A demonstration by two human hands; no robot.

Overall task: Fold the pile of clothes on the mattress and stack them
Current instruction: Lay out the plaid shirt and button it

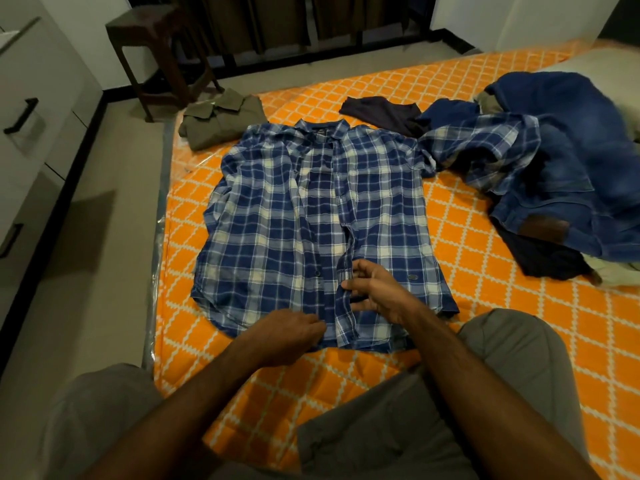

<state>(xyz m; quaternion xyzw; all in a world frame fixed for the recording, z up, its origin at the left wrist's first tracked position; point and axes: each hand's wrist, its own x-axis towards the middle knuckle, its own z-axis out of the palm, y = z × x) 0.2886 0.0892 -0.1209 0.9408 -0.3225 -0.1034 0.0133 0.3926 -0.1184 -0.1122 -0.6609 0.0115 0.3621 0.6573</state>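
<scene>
Pinching the placket edge near the hem, my right hand (372,289) curls on the plaid shirt (311,220); my left hand (287,332) grips the hem just beside it. Front-up, the shirt runs lengthwise away from me on the mattress (485,341), collar far. Both forearms reach forward, low. Unfolded clothes (554,161) lie right.

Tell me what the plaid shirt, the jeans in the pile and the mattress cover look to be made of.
Plaid shirt: thin woven cloth, likely cotton; matte, lies flat with soft creases.
Jeans: denim; faded blue wash, brown waistband patch that may be leather.
Mattress: printed orange cloth under what seems clear plastic wrap, glossy and crinkled at the left edge.
</scene>
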